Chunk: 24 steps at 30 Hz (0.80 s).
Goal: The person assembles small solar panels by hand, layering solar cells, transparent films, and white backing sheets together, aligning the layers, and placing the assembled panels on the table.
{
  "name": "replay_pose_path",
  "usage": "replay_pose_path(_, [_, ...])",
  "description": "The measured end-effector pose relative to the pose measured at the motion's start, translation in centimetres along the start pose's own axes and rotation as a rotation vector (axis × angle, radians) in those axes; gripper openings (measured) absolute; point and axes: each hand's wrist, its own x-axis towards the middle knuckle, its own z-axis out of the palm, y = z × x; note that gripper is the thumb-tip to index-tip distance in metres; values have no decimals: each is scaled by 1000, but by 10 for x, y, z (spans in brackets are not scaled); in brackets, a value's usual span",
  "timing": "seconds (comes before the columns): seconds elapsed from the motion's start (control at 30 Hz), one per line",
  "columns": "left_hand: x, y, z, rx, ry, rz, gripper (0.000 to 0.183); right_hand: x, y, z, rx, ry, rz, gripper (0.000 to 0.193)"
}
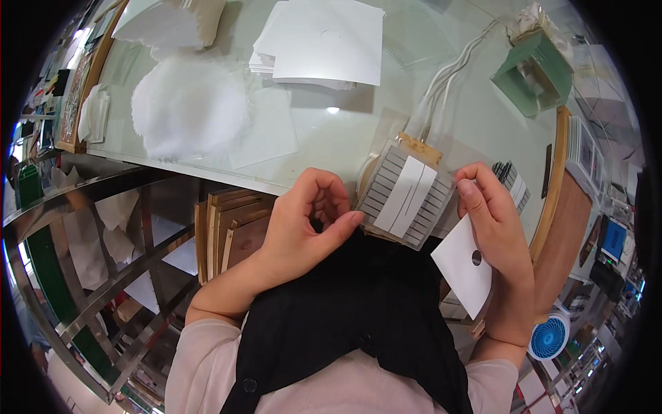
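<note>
My left hand point(312, 215) is at the near left side of a flat, clear-covered block point(422, 185) with dark stripes and a white strip across its top. Its fingers are curled in, with the thumb stretched toward the block's left edge. I cannot tell whether the thumb touches it. My right hand point(493, 221) is beside the block's right edge, thumb close to the index finger. A white card point(460, 265) with a round hole hangs from this hand, its upper part tucked against the palm and fingers.
White cables point(448, 76) run from the block to the back. A stack of white sheets point(327, 41) and a round pile of thin white sheets point(192, 103) lie on the glass-topped table point(317, 141). A green open box point(532, 74) stands back right; wooden boards point(234, 228) are below the table edge.
</note>
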Motion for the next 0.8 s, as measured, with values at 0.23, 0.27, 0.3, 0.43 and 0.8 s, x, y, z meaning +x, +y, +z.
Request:
replay_pose_path(0.23, [1,-1,0,43,10,-3,24,8,-6,3,-71,9,26,16])
replay_pose_path(0.27, [0,2,-1,27,-18,-76,26,8,-4,4,-71,3,26,16])
replay_pose_path(0.3, [0,3,-2,10,-48,-148,28,8,-1,5,-81,45,-20,17])
replay_pose_path(0.43, [1,1,-3,36,-57,-117,28,9,2,6,-98,90,-103,18])
replay_pose_path(0.8, [0,3,-8,-21,-71,-104,33,5,4,4,-62,169,-102,20])
